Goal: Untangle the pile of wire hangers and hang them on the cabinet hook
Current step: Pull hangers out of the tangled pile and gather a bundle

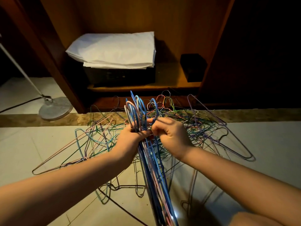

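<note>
A tangled pile of coloured wire hangers (203,128) lies on the tiled floor in front of the open wooden cabinet (162,30). My left hand (130,136) grips a bundle of several blue, pink and white hangers (153,168) by their necks, hooks pointing up and bodies hanging down toward me. My right hand (169,132) pinches the neck of one blue hanger (154,108) right beside the bundle, fingers curled. More loose hangers (84,144) spread out on the left. No cabinet hook is visible.
Inside the cabinet a dark box topped with folded white sheets (114,51) sits on the low shelf, with a small black box (193,67) to its right. A lamp stand with a round metal base (55,108) stands at the left.
</note>
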Action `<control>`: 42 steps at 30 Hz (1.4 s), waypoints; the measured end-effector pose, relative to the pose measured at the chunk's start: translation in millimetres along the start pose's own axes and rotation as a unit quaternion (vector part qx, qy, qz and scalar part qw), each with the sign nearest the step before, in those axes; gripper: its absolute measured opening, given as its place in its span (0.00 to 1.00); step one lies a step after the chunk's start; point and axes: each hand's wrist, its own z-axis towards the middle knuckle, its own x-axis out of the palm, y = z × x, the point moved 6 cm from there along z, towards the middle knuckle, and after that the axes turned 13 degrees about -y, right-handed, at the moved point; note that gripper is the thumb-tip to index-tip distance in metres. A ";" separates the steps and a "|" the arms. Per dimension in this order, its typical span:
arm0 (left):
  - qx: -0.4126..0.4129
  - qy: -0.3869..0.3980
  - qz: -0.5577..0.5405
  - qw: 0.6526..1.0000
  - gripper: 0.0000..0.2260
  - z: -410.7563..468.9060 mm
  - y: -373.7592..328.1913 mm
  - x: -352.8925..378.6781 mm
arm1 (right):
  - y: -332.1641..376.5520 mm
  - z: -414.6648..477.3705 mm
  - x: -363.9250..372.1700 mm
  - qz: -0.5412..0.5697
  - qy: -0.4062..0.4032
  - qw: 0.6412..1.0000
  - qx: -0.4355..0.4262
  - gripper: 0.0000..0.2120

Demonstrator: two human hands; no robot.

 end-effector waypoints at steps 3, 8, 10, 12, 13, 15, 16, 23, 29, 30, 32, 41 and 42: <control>-0.006 -0.002 -0.002 1.000 0.11 0.9 1.9 0.6 | -8.7 -2.7 -2.3 0.021 -0.019 0.999 0.046 0.13; -0.006 0.049 0.003 0.999 0.13 -3.3 3.6 8.6 | -19.5 -10.2 1.6 0.041 -0.036 0.985 0.161 0.15; -0.009 0.049 0.005 0.999 0.13 -3.5 6.0 9.8 | -16.6 -9.8 -0.2 0.046 -0.058 0.986 0.148 0.16; -0.013 0.031 0.006 0.999 0.14 -2.6 7.8 8.4 | -16.7 -10.2 -1.4 0.049 -0.069 0.986 0.144 0.14; -0.015 0.022 0.006 1.000 0.14 -2.2 8.3 7.5 | -17.6 -11.4 -1.6 0.052 -0.068 0.986 0.146 0.12; -0.018 0.018 -0.003 1.000 0.13 -2.8 8.4 8.5 | -20.6 -13.6 -0.5 0.066 -0.062 0.984 0.155 0.10; -0.019 0.019 -0.009 1.000 0.13 -3.6 8.3 9.8 | -22.3 -14.5 0.3 0.072 -0.057 0.983 0.157 0.09; -0.050 0.004 0.022 0.998 0.11 -4.3 13.6 10.6 | -27.9 -16.5 -7.0 0.039 -0.012 0.988 0.146 0.05; -0.096 0.006 0.025 0.995 0.09 -5.8 20.3 12.7 | -117.4 -94.1 -21.6 0.003 0.069 0.942 0.328 0.11; -0.093 0.009 0.035 0.995 0.08 -5.8 21.1 11.4 | -133.7 -118.9 -27.6 -0.005 0.070 0.928 0.367 0.14; -0.085 0.006 0.055 0.995 0.07 -4.3 23.9 6.8 | -162.4 -168.1 -44.9 -0.045 0.060 0.900 0.429 0.18; -0.109 -0.028 0.182 0.977 0.07 -3.4 60.6 -13.8 | -219.0 -263.6 -126.9 -0.220 -0.079 0.776 0.585 0.08; -0.110 -0.031 0.189 0.975 0.07 -3.8 64.3 -13.0 | -221.8 -268.7 -128.2 -0.231 -0.072 0.763 0.599 0.09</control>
